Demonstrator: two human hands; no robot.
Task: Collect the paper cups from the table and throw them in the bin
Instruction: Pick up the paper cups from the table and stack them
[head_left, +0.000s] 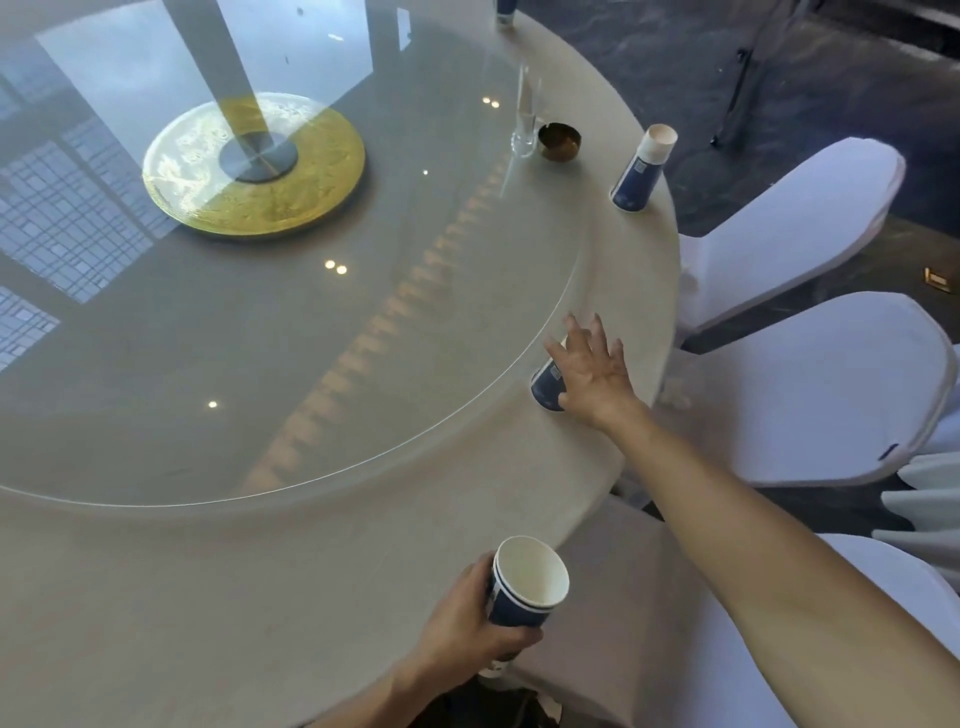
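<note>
my left hand (467, 618) is gripping nested cups (524, 587) | my right hand (592, 374) is spreading its fingers, empty, against a blue cup (545, 384) on the table (260, 597)

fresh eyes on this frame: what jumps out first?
The big round glass turntable with its gold disc at centre-left fills most of the view. Next, the right hand reaching with spread fingers onto a blue paper cup at the table's right edge, while the left hand holds nested blue cups at the bottom. Another blue cup stands farther along the edge.
</note>
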